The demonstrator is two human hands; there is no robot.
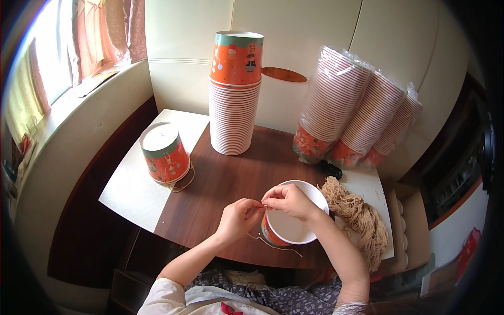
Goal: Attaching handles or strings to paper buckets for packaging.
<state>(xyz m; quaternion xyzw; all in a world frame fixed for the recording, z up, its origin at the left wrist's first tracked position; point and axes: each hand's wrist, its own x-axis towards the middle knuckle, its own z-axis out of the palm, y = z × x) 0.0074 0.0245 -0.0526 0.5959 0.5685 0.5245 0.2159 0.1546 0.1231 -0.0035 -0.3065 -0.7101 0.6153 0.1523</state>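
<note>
A white-rimmed paper bucket (287, 227) with an orange printed outside stands upright, mouth up, near the table's front edge. My left hand (240, 216) is closed in a pinch just left of its rim. Over the bucket's mouth reaches my right hand (292, 201), thumb and fingers also pinched. Both sets of fingertips meet at the rim's left side; what lies between them is too small to make out. Below them, a thin beige string (278, 247) trails along the table beside the bucket's base. A thick hank of beige string (359, 215) lies right of the bucket.
An upturned orange bucket (167, 157) with a string loop stands at the left. Behind rises a tall stack of nested buckets (234, 105). Plastic-wrapped bucket stacks (346, 100) lean at the back right, near a small black object (329, 169). A cardboard box (415, 231) sits beyond the table's right edge.
</note>
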